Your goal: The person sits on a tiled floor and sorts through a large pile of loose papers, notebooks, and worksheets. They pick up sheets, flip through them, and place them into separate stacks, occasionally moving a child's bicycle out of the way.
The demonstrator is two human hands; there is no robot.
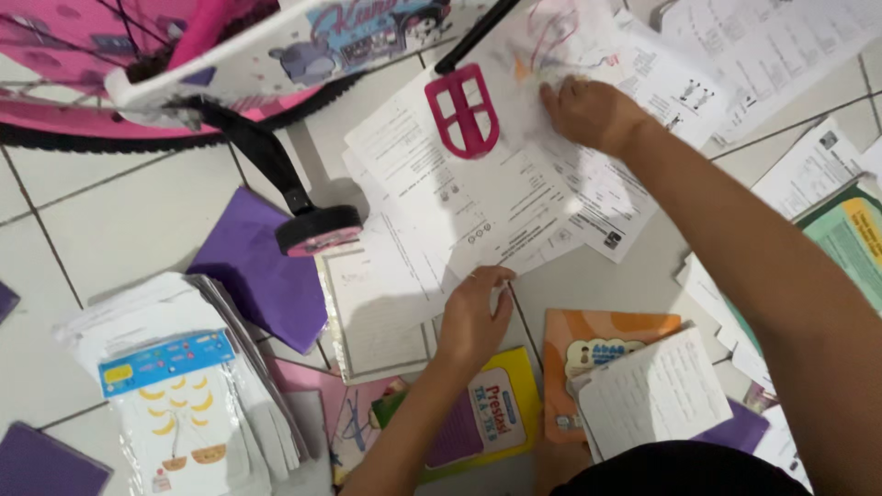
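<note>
The left hand (473,317) is lying flat with fingers spread, pressing on the near edge of a loose pile of printed worksheets (478,197) on the tiled floor (110,230), not closed around anything. The right hand (588,112) is reaching further out, palm down and fingers loosely curled on the far end of the same pile, near a sheet with coloured scribbles. Neither is pinching a sheet as far as can be seen.

Those sheets look feather-light and floppy, and probably slide on each other easily, so pinching a corner or edge with a thumb underneath is likely the best hold; grabbing the middle would just crease them.

Going outward, a pink bike pedal (462,108) is sitting over the papers, with a training wheel (320,230) and the pink bicycle wheel (83,101) to the left. A purple paper sheet (253,266) is lying beside it, a bagged stack of banana worksheets (175,395) lower left, and a yellow workbook (496,404) plus an orange booklet (588,354) near the person.
</note>
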